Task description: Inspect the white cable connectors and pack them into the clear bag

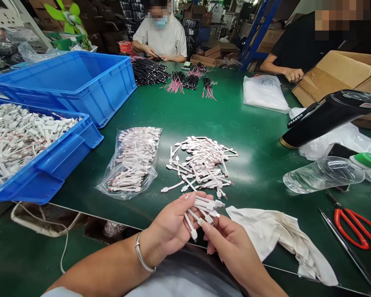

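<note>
So, near blue bin (77, 150): heaped with small white parts, cut off by the left edge.
Clear plastic bag (133, 159): lying flat on the green tabletop (185, 114), stacked with similar cables; mouth hard to make out.
Left hand (173, 225): palm up, thumb and fingers curled around a loose fan.
White connector cables (205, 203): held between both hands, at the table's front edge; apparently being gathered and evened up, calling next for a light pinch and ends turned one way.
Loose pile (204, 159): strewn just beyond the hands; lower layers hidden.
Right hand (228, 239): thumb closed on one cable end, against fingers partly hidden behind.
White cloth (275, 231): crumpled beside the right hand.
Red-handled scissors (352, 235): cut off at the right edge.
</note>
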A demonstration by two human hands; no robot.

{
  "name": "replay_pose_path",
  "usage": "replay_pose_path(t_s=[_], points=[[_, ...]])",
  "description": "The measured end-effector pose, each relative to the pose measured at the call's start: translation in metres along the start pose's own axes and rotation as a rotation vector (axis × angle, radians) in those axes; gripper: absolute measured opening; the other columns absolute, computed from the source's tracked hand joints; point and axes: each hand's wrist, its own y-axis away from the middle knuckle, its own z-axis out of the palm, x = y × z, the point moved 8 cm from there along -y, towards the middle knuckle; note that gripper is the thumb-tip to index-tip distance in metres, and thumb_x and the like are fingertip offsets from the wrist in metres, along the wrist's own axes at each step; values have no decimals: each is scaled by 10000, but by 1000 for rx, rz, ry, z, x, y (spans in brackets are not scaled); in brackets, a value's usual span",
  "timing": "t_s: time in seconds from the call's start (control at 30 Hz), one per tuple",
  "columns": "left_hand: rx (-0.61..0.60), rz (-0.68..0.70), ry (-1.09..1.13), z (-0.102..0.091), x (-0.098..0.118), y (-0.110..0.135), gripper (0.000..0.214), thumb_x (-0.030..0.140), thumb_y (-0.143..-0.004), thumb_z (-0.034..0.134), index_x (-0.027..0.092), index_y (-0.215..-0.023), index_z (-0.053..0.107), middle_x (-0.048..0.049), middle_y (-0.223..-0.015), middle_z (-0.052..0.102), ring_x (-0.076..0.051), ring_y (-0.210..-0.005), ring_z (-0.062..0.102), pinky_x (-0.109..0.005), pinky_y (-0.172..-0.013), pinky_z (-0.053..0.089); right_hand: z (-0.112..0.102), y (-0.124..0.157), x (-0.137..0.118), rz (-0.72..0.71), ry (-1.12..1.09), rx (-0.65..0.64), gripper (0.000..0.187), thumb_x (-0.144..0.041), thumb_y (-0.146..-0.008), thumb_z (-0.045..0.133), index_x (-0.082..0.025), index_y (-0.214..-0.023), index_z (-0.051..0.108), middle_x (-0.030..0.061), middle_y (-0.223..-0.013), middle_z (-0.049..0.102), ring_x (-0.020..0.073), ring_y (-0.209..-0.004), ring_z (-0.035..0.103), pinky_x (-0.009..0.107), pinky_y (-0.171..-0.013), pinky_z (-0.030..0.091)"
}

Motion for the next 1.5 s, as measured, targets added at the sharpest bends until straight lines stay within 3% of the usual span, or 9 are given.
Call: replay_pose_path(t_s=[0.2,0.53,0.83,0.97,1.1,1.17,1.23,1.33,1.5], points=[[-33,-15,85,3,-1,0,244,207,-898,435,89,-912,648,-125,-1032,657,-160,-809,630,-289,-797,480,21,7,16,111,13,-252,355,-500,-758,582,-151,-698,561,-20,-590,547,64,-438,485,153,-369,307],[15,-52,132,-7,-7,-2,214,201,-877,469,77,-911,640,-139,-1028,667,-214,-903,642,-341,-853,473,14,4,25,94,62,-161,360,-497,-771,550,-164,-640,513,-39,-482,508,59,-407,427,158,-386,299],[48,27,38,-7,-1,-2,180,113,-876,460,72,-950,619,-139,-1020,668,-175,-868,649,-285,-826,481,8,6,23,95,-7,-62,401,-553,-752,557,-166,-655,521,-38,-463,512,64,-404,440,157,-386,320],[76,36,-47,-8,0,-2,177,129,-883,459,83,-957,613,-131,-1032,668,-146,-795,653,-276,-797,492,12,8,28,119,11,-131,465,-602,-741,551,-153,-625,519,-32,-450,506,59,-387,454,156,-381,319],[57,197,-461,-2,24,-1,219,234,-893,464,105,-990,612,-127,-1025,674,-176,-858,649,-300,-808,491,29,18,39,180,-104,-364,523,-632,-732,551,-112,-709,607,26,-593,590,103,-479,576,177,-418,380],[-5,456,-855,11,45,7,251,254,-900,445,122,-1033,612,-126,-1070,665,-204,-988,622,-337,-900,457,37,22,42,208,-260,-433,577,-653,-704,570,-97,-828,660,74,-728,636,146,-601,632,212,-491,441],[-174,784,-1266,31,50,24,269,216,-898,431,140,-1103,587,-124,-1180,620,-214,-1149,539,-376,-1029,360,44,25,45,250,-460,-473,669,-696,-677,560,-94,-943,679,117,-858,657,173,-731,645,245,-598,473],[-505,1079,-1769,39,14,47,323,175,-883,434,106,-1189,514,-161,-1261,559,-235,-1260,429,-434,-1097,261,56,28,46,296,-711,-581,783,-759,-688,463,-95,-1050,668,157,-1010,653,196,-915,614,271,-778,448],[-621,1094,-2117,15,-27,55,363,123,-896,399,64,-1253,429,-148,-1268,555,-231,-1268,417,-417,-1097,275,68,32,47,310,-820,-665,748,-729,-761,377,-177,-1228,568,146,-1183,598,242,-1087,546,394,-993,313]])
